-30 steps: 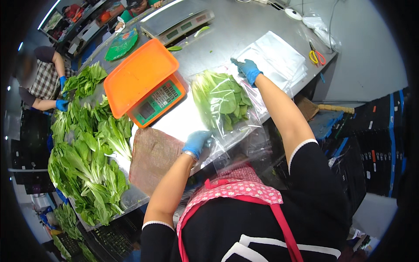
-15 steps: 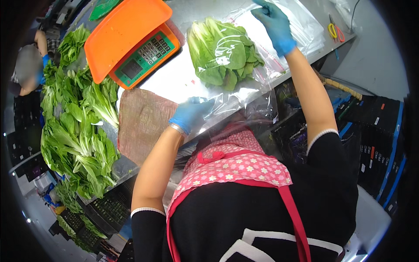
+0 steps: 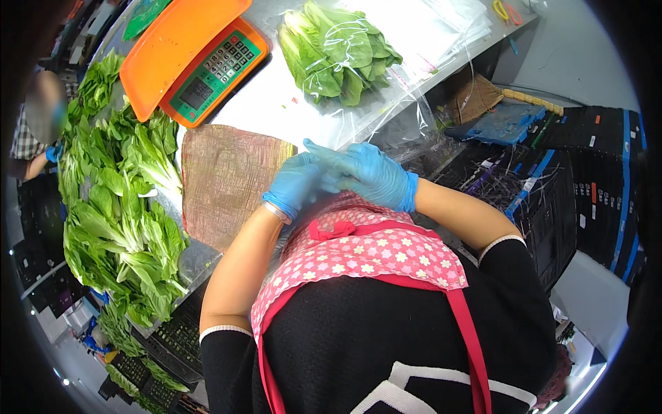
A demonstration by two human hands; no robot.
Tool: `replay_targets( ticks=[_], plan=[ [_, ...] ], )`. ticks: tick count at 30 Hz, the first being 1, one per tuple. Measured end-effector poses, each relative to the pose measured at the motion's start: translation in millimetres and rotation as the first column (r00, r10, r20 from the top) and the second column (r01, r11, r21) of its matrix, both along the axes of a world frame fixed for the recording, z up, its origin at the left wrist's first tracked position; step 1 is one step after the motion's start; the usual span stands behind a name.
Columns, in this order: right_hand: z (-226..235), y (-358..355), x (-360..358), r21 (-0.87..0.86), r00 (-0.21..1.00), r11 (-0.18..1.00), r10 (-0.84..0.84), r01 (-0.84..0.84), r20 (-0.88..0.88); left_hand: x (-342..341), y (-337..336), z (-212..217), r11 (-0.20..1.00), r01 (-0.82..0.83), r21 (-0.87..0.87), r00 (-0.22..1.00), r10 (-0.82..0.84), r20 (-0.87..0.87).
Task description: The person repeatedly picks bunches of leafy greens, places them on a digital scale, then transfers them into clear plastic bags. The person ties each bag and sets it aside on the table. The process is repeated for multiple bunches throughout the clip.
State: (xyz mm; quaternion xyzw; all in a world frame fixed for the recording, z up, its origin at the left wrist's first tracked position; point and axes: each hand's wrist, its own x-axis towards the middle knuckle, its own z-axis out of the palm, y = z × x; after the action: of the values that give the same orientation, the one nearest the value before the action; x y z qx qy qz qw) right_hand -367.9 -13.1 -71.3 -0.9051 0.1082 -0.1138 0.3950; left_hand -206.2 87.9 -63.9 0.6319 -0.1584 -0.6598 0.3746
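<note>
My blue-gloved hands meet at the table's near edge, just above the pink flowered apron [image 3: 365,252]. My right hand [image 3: 376,176] reaches leftward with its fingers stretched out, across the fingertips of my left hand [image 3: 295,185]. The left fingers are partly covered and blurred, so whether they hold anything is unclear. Beyond the hands, a head of leafy greens [image 3: 341,55] lies in a clear plastic bag [image 3: 407,103], touched by neither hand. A brown-red cloth [image 3: 231,183] lies flat beside my left hand.
An orange scale [image 3: 183,52] stands at the far left of the cloth. Loose leafy greens [image 3: 124,221] are heaped along the left. Plastic bags [image 3: 452,27] and scissors [image 3: 510,14] lie far right. Dark crates [image 3: 600,186] stand at right; another person [image 3: 38,131] is at far left.
My right hand has come down from the plastic bags to my left hand. The left hand has left the bag's edge. The view has shifted, with the bagged greens now higher in it.
</note>
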Motion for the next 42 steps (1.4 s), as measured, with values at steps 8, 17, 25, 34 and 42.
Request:
replay_targets(
  ticks=[8, 17, 25, 34, 42],
  plan=[
    [2, 10, -19, -0.301, 0.983, 0.952, 0.113, -0.064, 0.148, -1, 1, -27, 0.945, 0.086, -0.314, 0.962, 0.004, 0.273],
    [-110, -28, -372, 0.452, -0.481, 0.866, 0.311, -0.211, -0.820, 17, 16, -11, 0.997, 0.076, -0.030, 0.996, -0.077, -0.050],
    [23, -157, -114, -0.781, 0.953, 0.606, -0.298, 0.153, -0.045, 47, -35, -2, 0.612, 0.790, 0.023, -0.215, 0.242, 0.946],
    [-39, -199, -48, -0.247, 0.956, 0.950, 0.236, -0.189, 0.175, 61, -60, -48, 0.430, 0.876, -0.220, 0.242, 0.002, 0.970],
    [-59, -168, -36, 0.435, 0.834, 0.740, -0.549, 0.513, -0.050, 75, -75, -33, 0.937, 0.026, -0.347, 0.980, 0.045, 0.194]
  ],
)
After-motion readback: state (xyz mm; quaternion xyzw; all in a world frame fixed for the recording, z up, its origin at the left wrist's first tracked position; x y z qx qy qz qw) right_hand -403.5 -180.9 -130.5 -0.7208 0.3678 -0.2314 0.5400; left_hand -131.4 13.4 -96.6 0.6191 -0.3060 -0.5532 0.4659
